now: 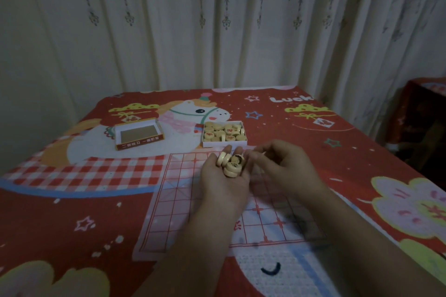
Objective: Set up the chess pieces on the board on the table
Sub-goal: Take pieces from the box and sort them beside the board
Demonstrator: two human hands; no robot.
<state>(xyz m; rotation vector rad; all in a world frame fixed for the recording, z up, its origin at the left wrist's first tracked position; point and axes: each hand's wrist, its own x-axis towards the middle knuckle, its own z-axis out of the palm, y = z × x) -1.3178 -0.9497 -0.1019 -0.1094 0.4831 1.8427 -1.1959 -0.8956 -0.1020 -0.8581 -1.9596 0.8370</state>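
Centrally, over the far half of the board (169, 200), the person is holding both hands together above the table (60, 224). The left hand (223, 183) is lying palm up, fingers cupped loosely, and is carrying a small heap of pale round chess pieces (231, 164) — some are standing on edge, one is showing a dark character face up. The right hand (281, 166) is sitting just beside it at 3 o'clock, its fingers curled and its fingertips reaching toward the heap; it appears to be pinching one pale piece (263, 152) between thumb and forefinger, though blur is making that hard to confirm.

The board is a thin translucent sheet printed with a red grid, lying flat on the red cartoon tablecloth (362, 152), and no pieces are visibly standing on its lines. At 12 o'clock from the hands, just beyond the board's far edge, a white box (224, 144) is sitting open and holding more pale pieces (223, 133), several marked in red. At 10 o'clock from the hands, well apart from that box, the box lid (140, 136) is lying upside down, showing its brown inside and a red side with pale characters.

A patterned curtain (217, 31) is hanging behind the table — and at 3 o'clock, off the table's edge, a dark red shape is showing dimly.
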